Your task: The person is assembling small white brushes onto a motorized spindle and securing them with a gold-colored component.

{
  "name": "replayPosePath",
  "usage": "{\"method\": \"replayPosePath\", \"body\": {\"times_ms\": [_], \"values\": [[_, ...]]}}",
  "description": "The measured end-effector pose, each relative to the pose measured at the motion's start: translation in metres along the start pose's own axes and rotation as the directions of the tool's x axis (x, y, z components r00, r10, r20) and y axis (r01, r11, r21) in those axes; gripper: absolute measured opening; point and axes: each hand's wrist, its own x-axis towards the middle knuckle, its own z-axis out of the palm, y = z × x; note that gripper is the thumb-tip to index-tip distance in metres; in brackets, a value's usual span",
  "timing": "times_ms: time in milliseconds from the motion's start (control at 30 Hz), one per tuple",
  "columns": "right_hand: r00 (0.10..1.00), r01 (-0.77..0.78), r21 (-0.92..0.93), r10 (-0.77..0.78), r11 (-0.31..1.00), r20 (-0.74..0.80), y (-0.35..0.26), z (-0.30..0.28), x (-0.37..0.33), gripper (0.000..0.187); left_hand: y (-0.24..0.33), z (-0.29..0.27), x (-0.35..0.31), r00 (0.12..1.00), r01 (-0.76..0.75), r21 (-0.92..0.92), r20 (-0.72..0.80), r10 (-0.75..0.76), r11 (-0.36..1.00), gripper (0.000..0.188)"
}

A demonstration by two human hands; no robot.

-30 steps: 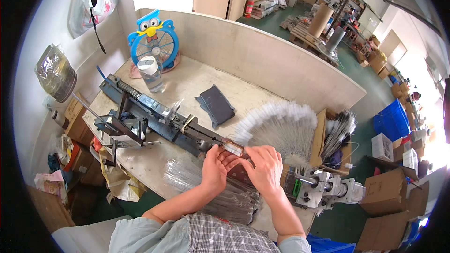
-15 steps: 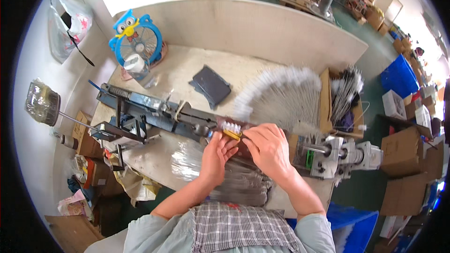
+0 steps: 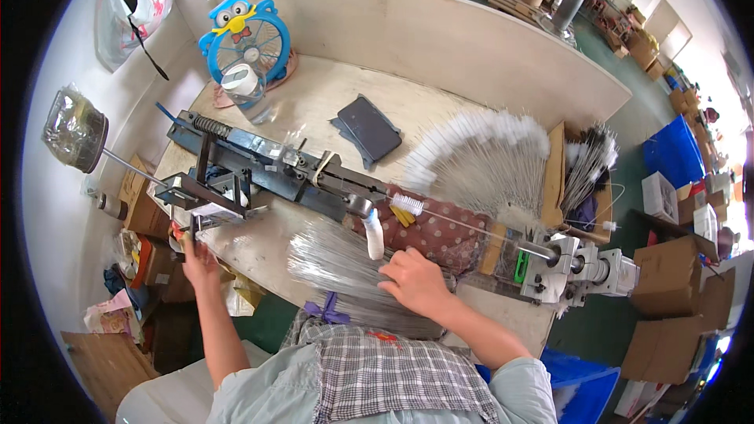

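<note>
Spotted left hand (image 3: 200, 265) out at lever frame (image 3: 186, 187), right hand (image 3: 418, 281) at wire bundle (image 3: 330, 263)

Found left hand well out to the left, fingers bent up at the lower end of the black lever frame. Found right hand near the front edge of the worktop (image 3: 330, 86), fingers curled, tips at the silver wire bundle. Could not tell grip on either of the hands: contact too small to read at left, hidden by the fingers at right.

Saw white brush (image 3: 407, 204) at the right end of the long dark rail fixture (image 3: 263, 165), apart from both hands, with thin rod (image 3: 471, 224) running right to metal clamp unit (image 3: 550, 271). Noted yellow piece (image 3: 404, 217) just beside brush, over brown polka-dot cloth (image 3: 455, 234). Saw white handle (image 3: 374, 237) pointing toward the front edge, between rail end and wires, near right hand but apart.

Logged big spread of white-tipped brushes (image 3: 479, 159) behind cloth, cardboard box (image 3: 554, 173) just right of that with more inside. Also logged dark phone (image 3: 371, 126) behind the rail, blue animal-shaped fan (image 3: 251, 55) and white-lidded bottle (image 3: 247, 94) at far left. Noted purple ribbon (image 3: 330, 310) at front, by plaid apron (image 3: 400, 381).
</note>
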Motion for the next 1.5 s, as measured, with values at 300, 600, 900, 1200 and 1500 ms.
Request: {"method": "replayPosePath", "body": {"times_ms": [300,600,900,1200,1500], "values": [[0.993,-0.072,-0.120,0.082,0.990,0.079,0.005,-0.024,-0.005,0.010,-0.019,0.038,-0.051,0.998,0.026,-0.021,-0.063,-0.027,0.999,0.043],[0.991,-0.043,-0.129,0.059,0.991,0.121,0.012,-0.011,-0.006,0.008,-0.062,0.114,-0.182,0.754,0.491,0.030,0.485,-0.442,0.870,0.021],[0.998,-0.063,-0.050,0.062,0.997,-0.015,0.010,-0.022,-0.034,0.009,-0.073,0.192,-0.296,0.531,0.209,0.551,0.630,-0.567,0.808,0.036],[0.992,-0.107,-0.156,0.116,0.982,0.050,0.024,-0.003,-0.023,0.017,0.018,0.228,-0.277,-0.210,0.886,0.439,0.664,-0.718,0.147,0.033],[0.942,-0.303,-0.063,0.309,0.951,0.129,0.019,-0.036,-0.027,0.015,-0.019,0.190,-0.297,0.013,0.260,0.569,0.805,-0.593,0.780,0.030]]}}
